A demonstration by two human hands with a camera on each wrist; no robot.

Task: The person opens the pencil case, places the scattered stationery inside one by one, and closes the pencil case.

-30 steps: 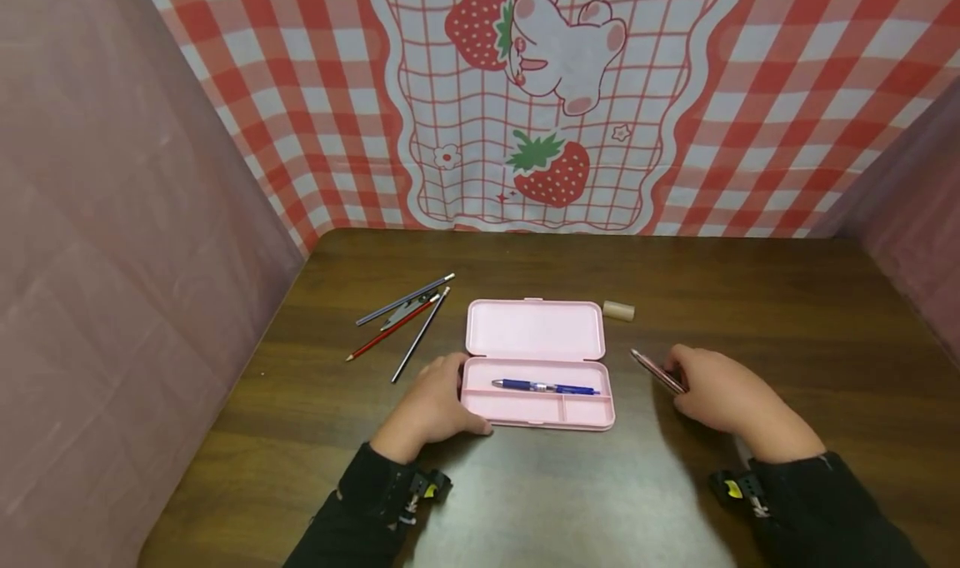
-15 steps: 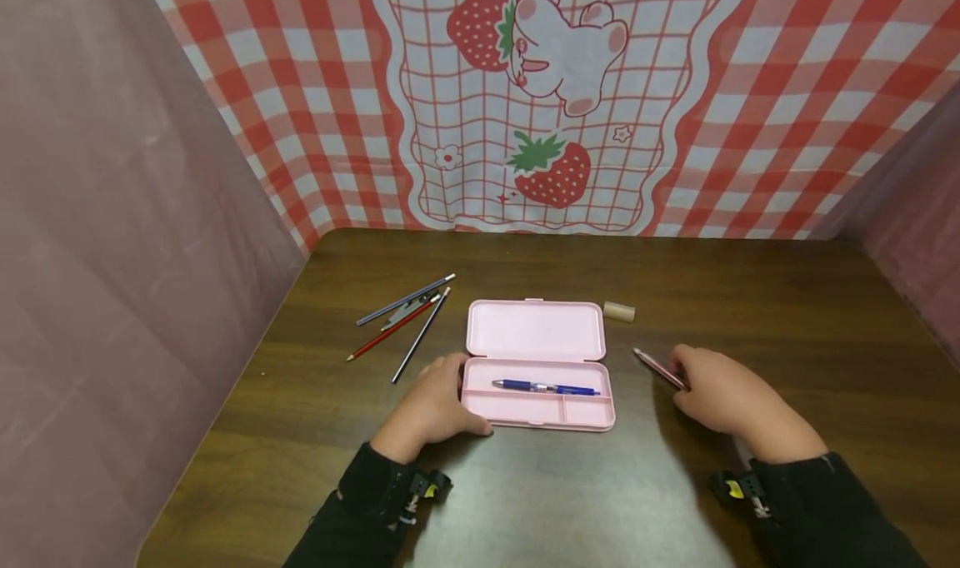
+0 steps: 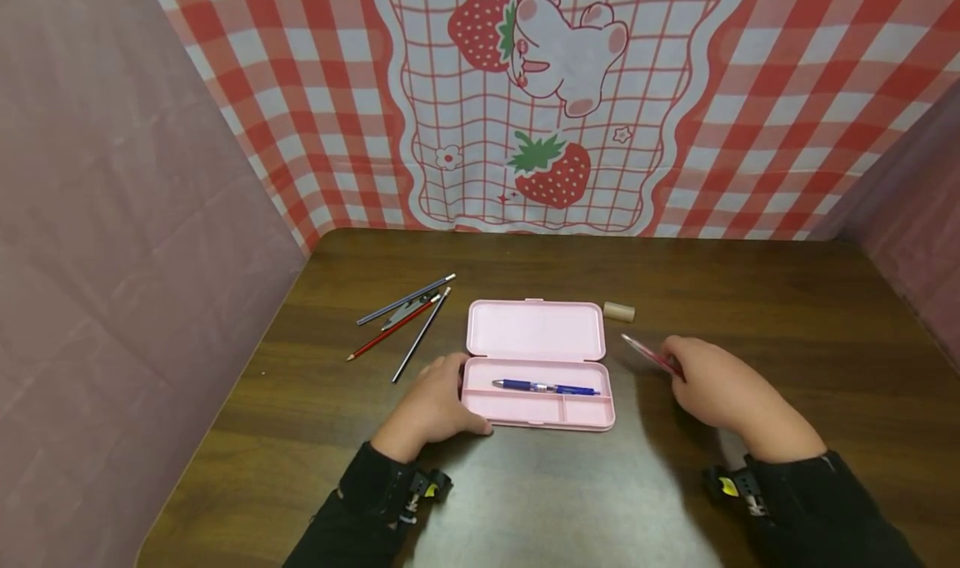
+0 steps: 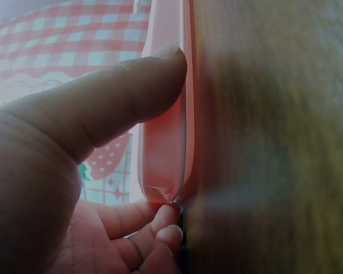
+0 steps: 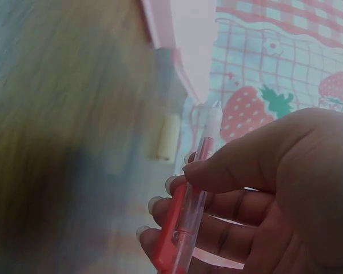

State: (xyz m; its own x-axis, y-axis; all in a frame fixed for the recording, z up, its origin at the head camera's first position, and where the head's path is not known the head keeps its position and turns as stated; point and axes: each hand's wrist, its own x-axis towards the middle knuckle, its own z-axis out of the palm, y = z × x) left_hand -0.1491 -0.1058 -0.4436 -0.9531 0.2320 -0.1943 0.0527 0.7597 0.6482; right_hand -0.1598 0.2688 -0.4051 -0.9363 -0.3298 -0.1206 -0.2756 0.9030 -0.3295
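Note:
An open pink pencil case (image 3: 536, 331) lies on the table, its lid folded back. A blue pen (image 3: 517, 384) rests in its long rear compartment. My left hand (image 3: 433, 401) holds the case by its left end, thumb against the front wall and fingers at the side; the left wrist view shows the thumb (image 4: 126, 91) pressed on the pink wall. To the right of the case, my right hand (image 3: 720, 389) pinches a red-and-clear pen (image 5: 203, 165) between thumb and fingers. Its tip points up and left toward the case, above the table.
Left of the case lie a red pencil (image 3: 386, 332), a dark striped pencil (image 3: 420, 339), a blue-grey pencil (image 3: 401, 301) and a grey metal tool (image 3: 402, 311), partly covered. A small beige cylinder (image 3: 618, 311) lies by the lid's right corner. A checked cloth (image 3: 330, 110) hangs behind.
The right hand has moved slightly up and left with the pen, whose tip is nearer the case. The left hand and pencil case have stayed put.

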